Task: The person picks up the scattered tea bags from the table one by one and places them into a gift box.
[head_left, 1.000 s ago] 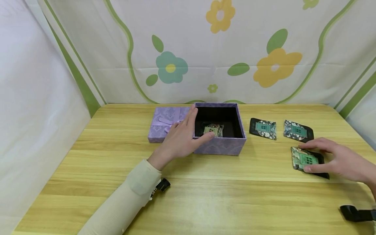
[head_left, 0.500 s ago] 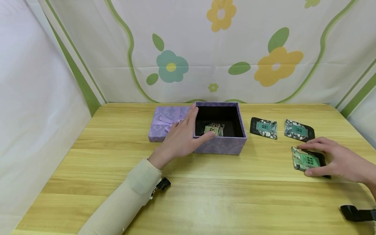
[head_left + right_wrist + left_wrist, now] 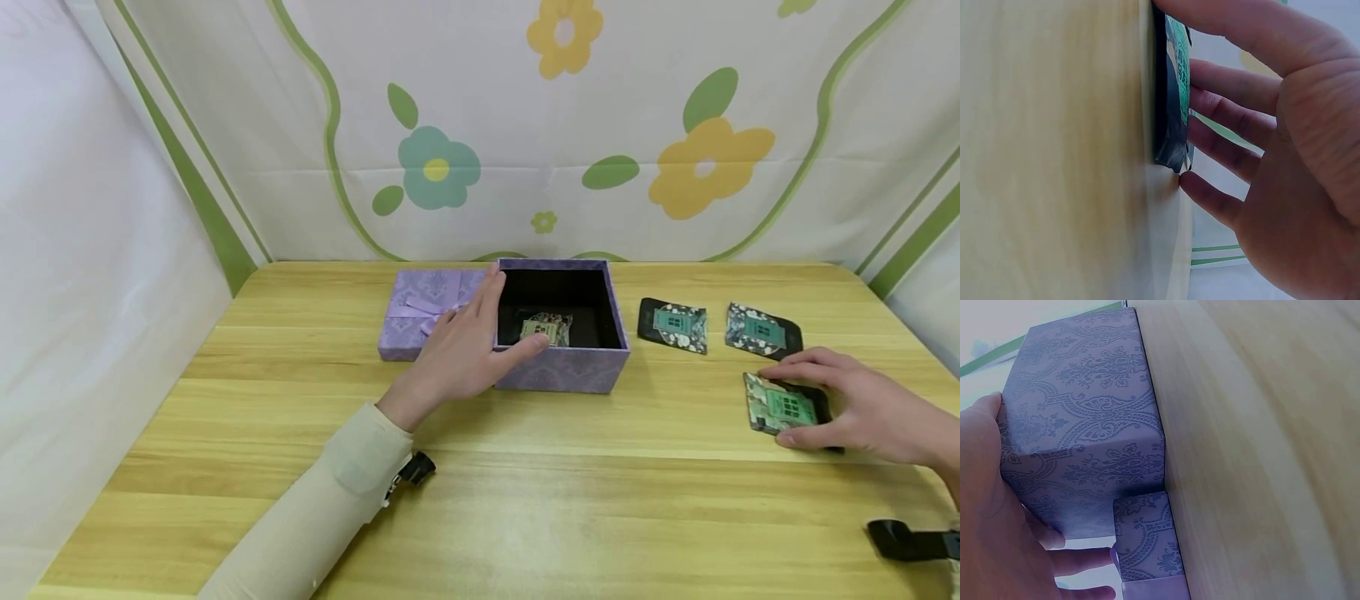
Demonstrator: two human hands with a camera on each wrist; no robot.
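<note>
In the head view my left hand [image 3: 457, 358] lies at the front left corner of the purple patterned gift box [image 3: 558, 371], its fingers stretched along the left side and thumb across the front rim. Inside the box is one small sachet [image 3: 546, 329] with a pale label. My right hand [image 3: 855, 408] holds a dark sachet with a green label [image 3: 780, 406] at the table's right, thumb on the near edge and fingers at the far edge. The right wrist view shows this sachet [image 3: 1175, 94] edge-on, close over the wood.
The box's purple lid [image 3: 427, 304] with a ribbon bow lies left of the box, partly behind my left hand. Two more sachets, one left [image 3: 673, 325] and one right [image 3: 761, 330], lie beyond my right hand. A flowered curtain [image 3: 525, 125] hangs behind the wooden table [image 3: 562, 517].
My right thumb has slid from the sachet's face toward its near edge, and the sachet has shifted slightly. The left hand and the box stay in place.
</note>
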